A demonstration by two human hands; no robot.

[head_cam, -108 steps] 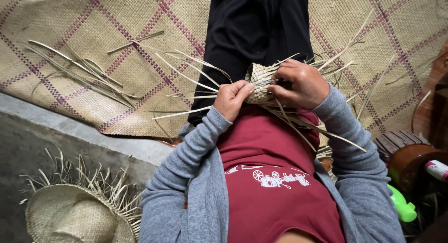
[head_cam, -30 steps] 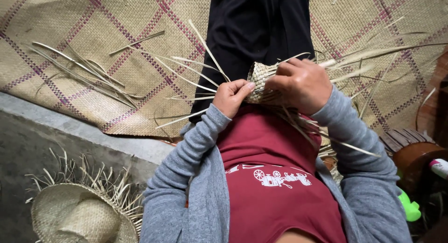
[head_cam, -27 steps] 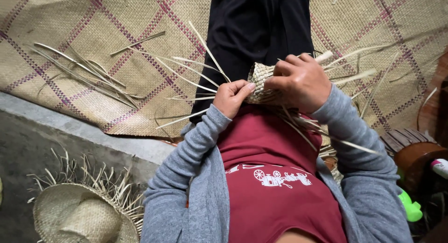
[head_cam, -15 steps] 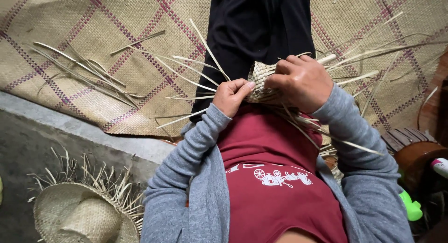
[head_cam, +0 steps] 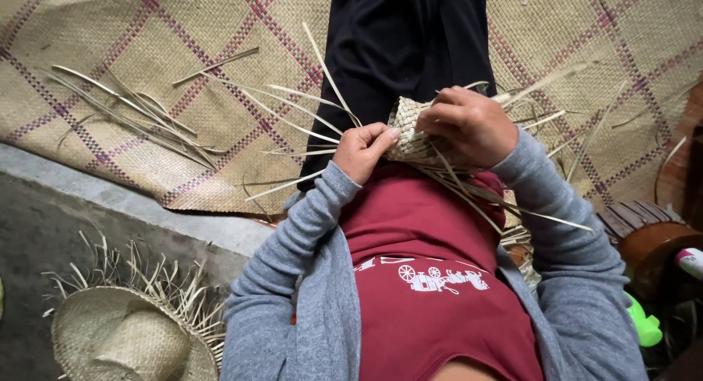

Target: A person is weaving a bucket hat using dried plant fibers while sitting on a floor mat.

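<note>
A small woven straw piece (head_cam: 407, 125) with long loose strips sticking out sits at chest height above my dark-trousered legs. My left hand (head_cam: 362, 151) pinches its lower left edge with closed fingers. My right hand (head_cam: 469, 126) covers its right side, fingers curled over the weave and some strips. Loose strips (head_cam: 307, 110) fan out to the left and right of the piece. Most of the woven piece is hidden under my right hand.
A checked woven mat (head_cam: 146, 59) covers the floor ahead, with a bundle of loose straw strips (head_cam: 124, 114) on it at the left. An unfinished straw hat (head_cam: 124, 337) lies at lower left on grey concrete. A brown wooden stool (head_cam: 648, 238) and a green object (head_cam: 644, 326) stand at right.
The long strips on the right side have shifted as my right hand worked them over the weave. Both hands stay on the woven piece in nearly the same place.
</note>
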